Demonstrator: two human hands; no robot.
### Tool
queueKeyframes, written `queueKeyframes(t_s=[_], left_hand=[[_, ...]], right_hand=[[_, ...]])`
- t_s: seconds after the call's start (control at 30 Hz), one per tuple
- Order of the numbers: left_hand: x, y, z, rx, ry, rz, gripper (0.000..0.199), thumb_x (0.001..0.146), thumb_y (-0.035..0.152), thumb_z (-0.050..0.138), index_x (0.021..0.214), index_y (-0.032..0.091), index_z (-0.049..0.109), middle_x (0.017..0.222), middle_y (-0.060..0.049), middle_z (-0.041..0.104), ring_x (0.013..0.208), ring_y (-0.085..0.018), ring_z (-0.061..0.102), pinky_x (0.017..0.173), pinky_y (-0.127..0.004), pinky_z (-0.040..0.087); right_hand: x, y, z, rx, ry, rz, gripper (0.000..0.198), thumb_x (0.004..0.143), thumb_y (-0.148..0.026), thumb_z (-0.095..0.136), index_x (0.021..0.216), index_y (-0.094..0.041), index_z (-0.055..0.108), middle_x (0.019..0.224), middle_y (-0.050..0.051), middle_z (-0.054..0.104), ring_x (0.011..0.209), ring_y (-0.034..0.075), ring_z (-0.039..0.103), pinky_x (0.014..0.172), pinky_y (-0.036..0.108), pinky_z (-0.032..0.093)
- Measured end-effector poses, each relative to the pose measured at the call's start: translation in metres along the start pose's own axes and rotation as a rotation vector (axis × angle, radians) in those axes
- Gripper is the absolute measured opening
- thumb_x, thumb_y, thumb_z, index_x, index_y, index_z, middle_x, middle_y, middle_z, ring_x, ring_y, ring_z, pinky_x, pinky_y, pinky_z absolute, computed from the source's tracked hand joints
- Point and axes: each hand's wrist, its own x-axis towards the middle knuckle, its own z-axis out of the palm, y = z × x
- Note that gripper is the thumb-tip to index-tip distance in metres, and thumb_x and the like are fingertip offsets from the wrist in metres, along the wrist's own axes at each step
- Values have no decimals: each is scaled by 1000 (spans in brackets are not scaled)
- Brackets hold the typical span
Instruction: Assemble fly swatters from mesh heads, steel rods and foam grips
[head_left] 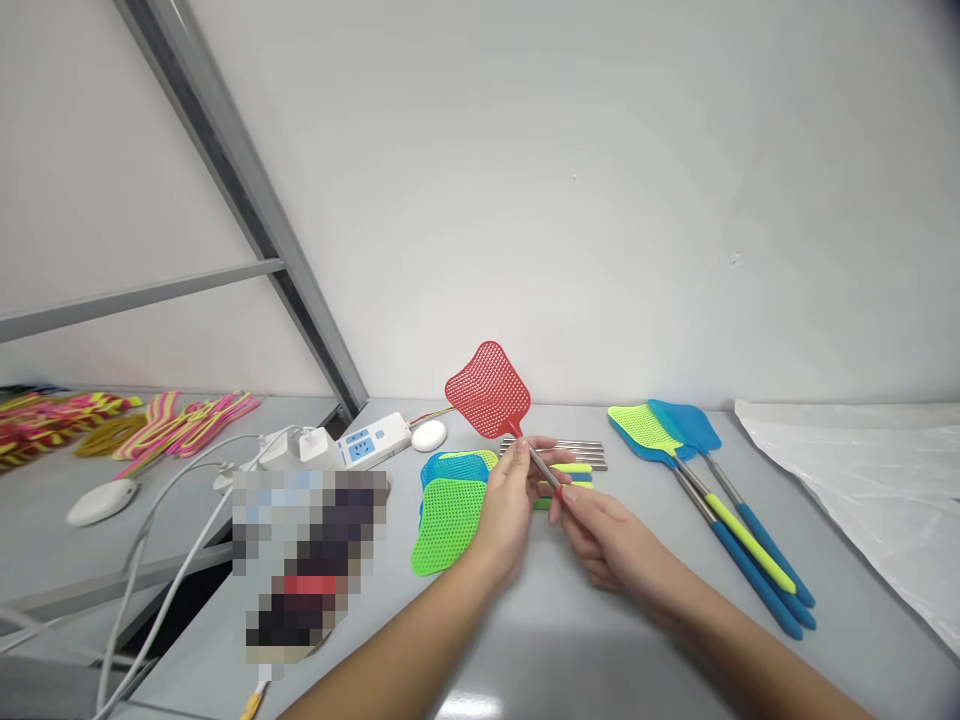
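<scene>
Red swatter head (pixel 489 390) is held up beyond the green swatter head (pixel 450 528) on the desk (pixel 555 640); the metal rod (pixel 544 468) below its neck is pinched by the left hand (pixel 510 510). A red piece (pixel 559 492) at the rod's lower end is grasped by the right hand (pixel 607 530), mostly hidden. If parts are being joined, as seems likely, rod and piece are best aligned, steadied near the joint, and pressed straight without bending the neck.

White power strip (pixel 373 442) beside a round white disc (pixel 429 435); wrinkled sheet (pixel 870 480) right.
</scene>
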Motion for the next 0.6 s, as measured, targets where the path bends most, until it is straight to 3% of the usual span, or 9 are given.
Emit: queueKeyframes(t_s=[0.13,0.27,0.4,0.6], left_hand=[[1,1,-1,-39,6,26,32,90,45,49,98,17,61,94,-8,69,72,-14,61,71,-29,49],[-1,1,1,-76,-49,-13,29,89,43,52,93,16,64,99,-9,68,79,-16,62,74,-29,48],[-4,3,2,-52,-122,-63,29,89,40,54,92,15,68,104,-11,67,78,-15,61,73,-27,48],[-4,6,2,-77,-143,-123,34,88,42,55,101,14,69,105,-14,68,80,-17,63,74,-28,49]], right_hand=[[-2,-2,-2,-6,-21,76,42,92,-58,38,72,-21,42,45,-12,24,33,4,12,33,18,13],[-2,1,-9,-15,-71,104,48,90,-61,36,67,-20,42,43,-10,33,31,5,27,34,18,22],[-1,5,-6,15,-83,48,50,89,-62,38,69,-18,50,44,-6,45,33,8,40,35,19,31],[1,6,-1,115,-69,-28,42,89,-57,45,76,-18,53,46,-8,46,31,6,38,35,19,33]])
